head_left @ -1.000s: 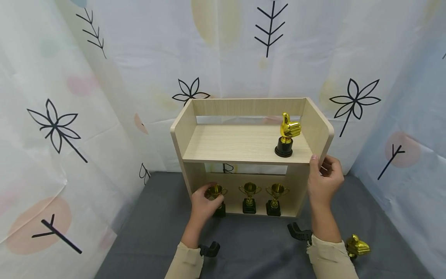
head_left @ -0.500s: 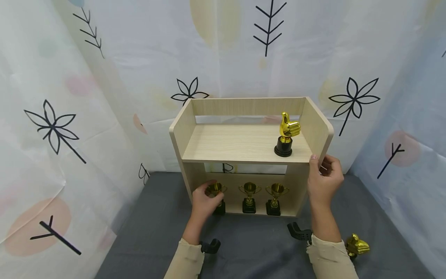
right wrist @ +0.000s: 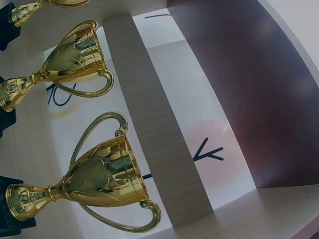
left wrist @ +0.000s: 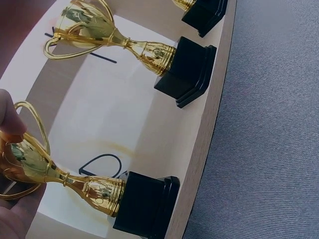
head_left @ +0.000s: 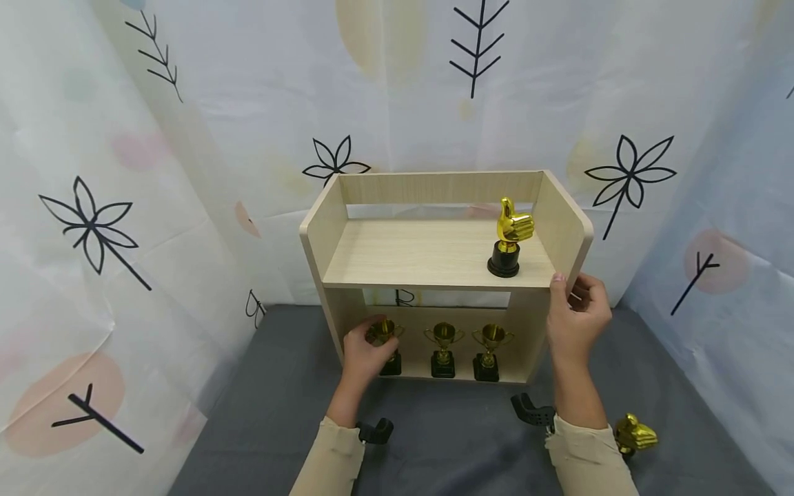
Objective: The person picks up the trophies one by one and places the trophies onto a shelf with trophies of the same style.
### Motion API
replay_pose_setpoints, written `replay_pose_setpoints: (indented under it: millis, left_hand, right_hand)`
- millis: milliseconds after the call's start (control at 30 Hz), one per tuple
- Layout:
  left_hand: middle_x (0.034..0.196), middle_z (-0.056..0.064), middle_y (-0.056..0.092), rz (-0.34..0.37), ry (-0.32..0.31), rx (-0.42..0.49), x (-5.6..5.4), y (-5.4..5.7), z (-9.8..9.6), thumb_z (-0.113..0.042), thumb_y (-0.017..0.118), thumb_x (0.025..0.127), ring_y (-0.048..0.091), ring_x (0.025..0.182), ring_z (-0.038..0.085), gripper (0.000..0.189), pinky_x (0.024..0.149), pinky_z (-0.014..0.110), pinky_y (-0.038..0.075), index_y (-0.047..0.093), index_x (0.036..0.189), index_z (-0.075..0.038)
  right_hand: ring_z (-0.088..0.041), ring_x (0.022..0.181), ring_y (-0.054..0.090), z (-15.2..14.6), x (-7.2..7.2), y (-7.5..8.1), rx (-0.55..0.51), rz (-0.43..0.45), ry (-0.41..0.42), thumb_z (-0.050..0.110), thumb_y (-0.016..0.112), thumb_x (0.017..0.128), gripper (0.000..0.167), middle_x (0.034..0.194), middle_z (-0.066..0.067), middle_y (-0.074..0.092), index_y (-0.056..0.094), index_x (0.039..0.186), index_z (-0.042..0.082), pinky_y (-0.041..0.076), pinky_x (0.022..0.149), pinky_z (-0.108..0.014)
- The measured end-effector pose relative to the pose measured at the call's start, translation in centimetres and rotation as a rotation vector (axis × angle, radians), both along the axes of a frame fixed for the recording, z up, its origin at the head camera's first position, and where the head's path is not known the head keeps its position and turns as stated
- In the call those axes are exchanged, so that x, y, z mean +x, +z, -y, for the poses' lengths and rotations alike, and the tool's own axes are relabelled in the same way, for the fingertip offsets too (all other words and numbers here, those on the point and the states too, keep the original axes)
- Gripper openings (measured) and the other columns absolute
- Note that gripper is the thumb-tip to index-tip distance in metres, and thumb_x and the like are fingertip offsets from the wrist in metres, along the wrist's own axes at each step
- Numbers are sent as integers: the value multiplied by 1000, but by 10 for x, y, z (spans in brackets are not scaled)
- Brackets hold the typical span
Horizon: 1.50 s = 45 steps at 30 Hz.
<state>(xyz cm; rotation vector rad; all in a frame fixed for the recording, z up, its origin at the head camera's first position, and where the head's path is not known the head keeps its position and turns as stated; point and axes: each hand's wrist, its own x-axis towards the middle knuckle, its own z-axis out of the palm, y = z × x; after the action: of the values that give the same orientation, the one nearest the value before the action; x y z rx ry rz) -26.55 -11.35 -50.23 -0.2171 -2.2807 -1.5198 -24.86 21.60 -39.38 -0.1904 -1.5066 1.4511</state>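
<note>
My left hand (head_left: 362, 350) grips the cup of the leftmost gold trophy (left wrist: 30, 159) on the lower level of a two-level wooden shelf (head_left: 428, 286). In the left wrist view, the thumb (left wrist: 10, 117) lies on the cup near a handle, and the trophy's black base rests by the shelf's front edge. My right hand (head_left: 577, 320) holds the shelf's right side panel, thumb at the front edge. Two more trophy cups, a middle one (head_left: 443, 350) and a right one (head_left: 490, 351), stand on the same level; the right wrist view shows trophies close up.
A gold thumbs-up trophy (head_left: 505, 238) stands on the upper level at right. Another thumbs-up trophy (head_left: 634, 435) is on the grey cloth (head_left: 446, 434), partly behind the right sleeve. Patterned curtains (head_left: 248, 103) hang behind and at both sides.
My left hand has shifted very slightly at the leftmost trophy, which stays nearly in place. The right hand keeps its hold on the shelf, and the head view has tilted a little.
</note>
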Motion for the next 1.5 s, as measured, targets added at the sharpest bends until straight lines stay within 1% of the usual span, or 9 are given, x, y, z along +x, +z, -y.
replay_pose_setpoints:
  millis: [200, 500, 667, 833, 933, 1067, 1167, 1300, 1500]
  left_hand:
    - [115, 17, 77, -17, 1, -3, -1, -1, 0, -10, 81, 84, 46, 49, 7, 40, 54, 28, 47, 77, 124, -10]
    - [109, 17, 78, -16, -13, -5, -1, -2, 1, -10, 83, 84, 43, 44, 7, 42, 52, 27, 46, 76, 125, -11]
    - [116, 18, 76, -23, -36, -5, -1, -4, 3, -9, 83, 83, 46, 48, 8, 42, 56, 28, 49, 75, 125, -10]
    - [124, 15, 73, -1, -44, 4, -2, -7, 3, -9, 83, 85, 62, 74, 12, 43, 68, 28, 55, 73, 127, -13]
    - [124, 13, 72, -10, -43, 2, -2, -8, 3, -10, 82, 86, 68, 94, 21, 44, 76, 36, 59, 71, 128, -15]
    - [132, 12, 69, -50, -34, -32, -1, -11, 2, -11, 82, 86, 69, 113, 32, 52, 90, 52, 58, 67, 135, -15]
    - [144, 12, 63, -51, -36, -46, 1, -13, 3, -11, 82, 85, 64, 125, 35, 64, 97, 58, 55, 60, 145, -17]
    - [148, 13, 60, -28, -50, -30, 1, -15, 2, -10, 82, 85, 62, 126, 36, 70, 98, 59, 54, 56, 150, -18]
    - [143, 15, 63, -9, -39, -31, 0, -14, 1, -8, 81, 88, 64, 116, 35, 62, 94, 54, 54, 59, 146, -15]
  right_hand:
    - [-3, 88, 67, 1, 0, 1, 1, 0, 0, 22, 75, 97, 34, 97, 20, 67, 72, 116, -6, 51, 77, -19]
    - [-5, 87, 67, 0, 0, 1, -7, 7, 4, 22, 76, 97, 32, 97, 19, 67, 73, 117, -3, 51, 76, -19]
    - [-4, 86, 68, 0, 1, -1, -1, 3, 1, 22, 76, 97, 32, 96, 19, 67, 73, 116, -4, 52, 76, -19]
    - [-4, 87, 68, -1, 1, -1, 2, 7, 6, 23, 75, 97, 32, 97, 19, 67, 73, 116, -3, 52, 76, -19]
    - [-5, 87, 68, -1, 1, -1, -3, 7, 13, 23, 76, 97, 32, 97, 19, 67, 73, 117, -3, 52, 76, -19]
    - [-5, 88, 68, -1, 0, -1, -9, 4, 21, 23, 76, 97, 33, 98, 18, 68, 73, 117, -2, 53, 77, -19]
    - [-5, 89, 69, -1, -1, -1, -10, 0, 24, 23, 76, 97, 33, 98, 18, 68, 73, 117, -3, 53, 78, -19]
    - [-5, 88, 68, -2, -1, -1, -11, -9, 19, 22, 76, 97, 32, 97, 18, 68, 73, 116, -3, 53, 78, -19]
    - [-5, 89, 69, -2, -1, -1, -4, -2, 23, 23, 76, 97, 33, 98, 18, 67, 72, 117, -3, 53, 79, -19]
